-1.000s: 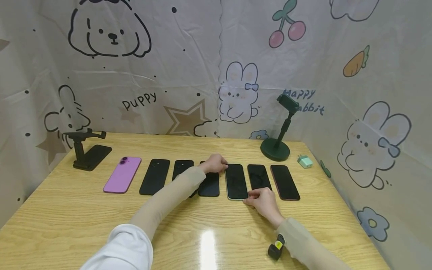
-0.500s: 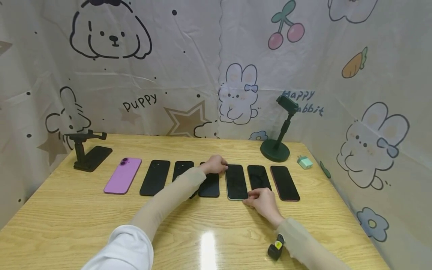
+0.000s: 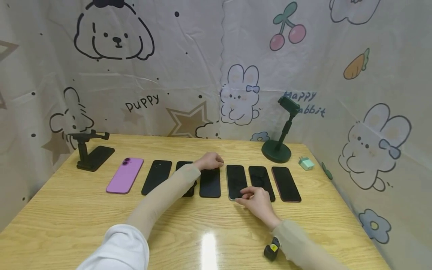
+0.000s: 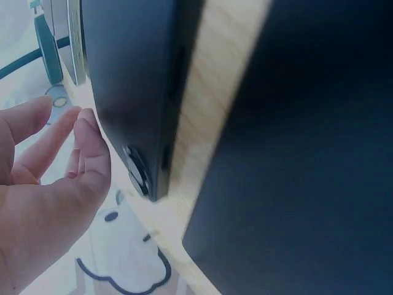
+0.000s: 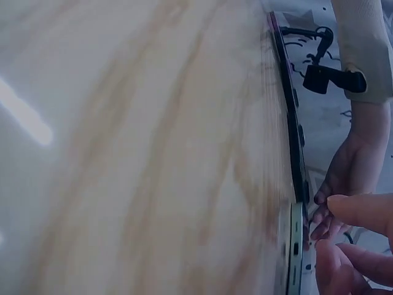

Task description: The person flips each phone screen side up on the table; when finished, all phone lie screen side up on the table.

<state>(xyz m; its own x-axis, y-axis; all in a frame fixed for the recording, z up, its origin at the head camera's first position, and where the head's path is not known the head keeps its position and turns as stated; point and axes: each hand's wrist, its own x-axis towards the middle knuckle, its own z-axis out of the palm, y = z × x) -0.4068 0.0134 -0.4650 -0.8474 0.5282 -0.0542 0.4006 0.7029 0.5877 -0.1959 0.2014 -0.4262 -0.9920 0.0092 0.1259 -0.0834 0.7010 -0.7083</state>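
By the far end of a dark phone [image 3: 210,184], the left grip [image 3: 209,161] is relaxed, holding nothing; rightward, the pale-edged phone [image 3: 236,180] lies on the desk [image 3: 182,236], its near corner at the released right grip [image 3: 258,202], contact unclear.

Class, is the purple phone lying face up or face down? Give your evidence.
Face down: in the head view, the purple phone shows its back, with the camera lenses uppermost.

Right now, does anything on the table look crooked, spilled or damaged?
Nothing stands out. The phones lie in a fairly even row, neither stand is tipped over, and no spill shows on the table. Fine scratches would be too small to see.
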